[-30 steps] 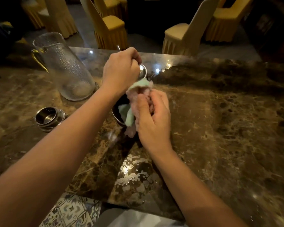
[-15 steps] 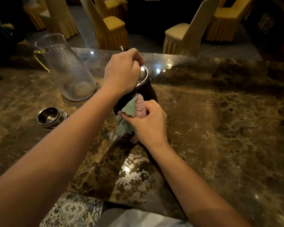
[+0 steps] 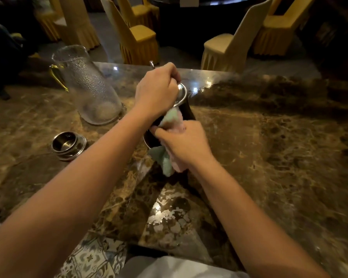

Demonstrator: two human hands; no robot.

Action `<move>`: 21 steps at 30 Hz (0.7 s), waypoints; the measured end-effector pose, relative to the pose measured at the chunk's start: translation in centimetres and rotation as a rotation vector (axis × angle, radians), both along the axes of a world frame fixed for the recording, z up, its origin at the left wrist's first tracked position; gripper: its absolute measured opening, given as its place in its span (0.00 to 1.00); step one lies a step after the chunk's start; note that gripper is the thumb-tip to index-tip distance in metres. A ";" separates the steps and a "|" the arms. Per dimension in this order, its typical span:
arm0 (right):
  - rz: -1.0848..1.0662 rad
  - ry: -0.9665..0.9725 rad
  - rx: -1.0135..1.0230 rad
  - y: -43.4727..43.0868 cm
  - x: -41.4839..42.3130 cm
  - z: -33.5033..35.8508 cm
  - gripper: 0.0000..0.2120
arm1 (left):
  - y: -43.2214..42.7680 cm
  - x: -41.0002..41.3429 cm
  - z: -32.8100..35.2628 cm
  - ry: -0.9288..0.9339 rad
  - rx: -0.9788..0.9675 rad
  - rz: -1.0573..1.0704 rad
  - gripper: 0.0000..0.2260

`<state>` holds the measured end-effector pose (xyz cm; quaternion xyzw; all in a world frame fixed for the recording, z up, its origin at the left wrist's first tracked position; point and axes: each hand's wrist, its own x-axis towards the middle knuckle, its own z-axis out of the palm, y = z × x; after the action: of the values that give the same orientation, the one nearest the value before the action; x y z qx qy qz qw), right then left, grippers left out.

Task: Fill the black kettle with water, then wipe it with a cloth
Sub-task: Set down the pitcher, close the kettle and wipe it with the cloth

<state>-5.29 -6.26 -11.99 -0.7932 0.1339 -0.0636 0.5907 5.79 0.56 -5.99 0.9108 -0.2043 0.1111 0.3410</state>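
The black kettle (image 3: 187,111) with a shiny steel rim stands on the brown marble table (image 3: 269,157), mostly hidden behind my hands. My left hand (image 3: 157,91) grips the kettle at its top, over the rim. My right hand (image 3: 184,142) is closed on a green and pink cloth (image 3: 172,118), pressing it against the kettle's near side. A loose end of the cloth hangs down below my right hand toward the table.
A textured glass pitcher (image 3: 88,87) with a gold handle stands at the left, looking almost empty. A steel lid (image 3: 68,145) lies in front of it. Yellow-covered chairs (image 3: 139,41) stand beyond the table's far edge. Patterned floor tiles (image 3: 92,257) show below the near edge.
My right hand has slid the cloth down the kettle's side and then back up a little. My left hand has kept its grip on the top.
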 end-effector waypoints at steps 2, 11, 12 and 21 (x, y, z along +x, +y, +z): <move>0.068 0.104 -0.004 -1.5 1.3 1.8 0.14 | -0.4 0.3 0.1 0.024 -0.004 0.018 0.11; 0.214 0.298 -0.144 -5.8 4.9 5.6 0.27 | -0.3 0.9 0.4 0.083 -0.048 0.022 0.11; 0.177 0.262 -0.124 -5.8 4.8 5.2 0.25 | -0.2 0.9 0.4 0.077 -0.040 0.018 0.13; -0.005 0.049 0.950 -9.4 -1.4 0.8 0.26 | -0.2 1.2 0.1 -0.013 -0.022 -0.043 0.15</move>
<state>-6.66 -15.70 -11.21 -0.4360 0.1639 0.0221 0.8846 6.96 0.33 -5.92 0.9016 -0.2248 0.1120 0.3521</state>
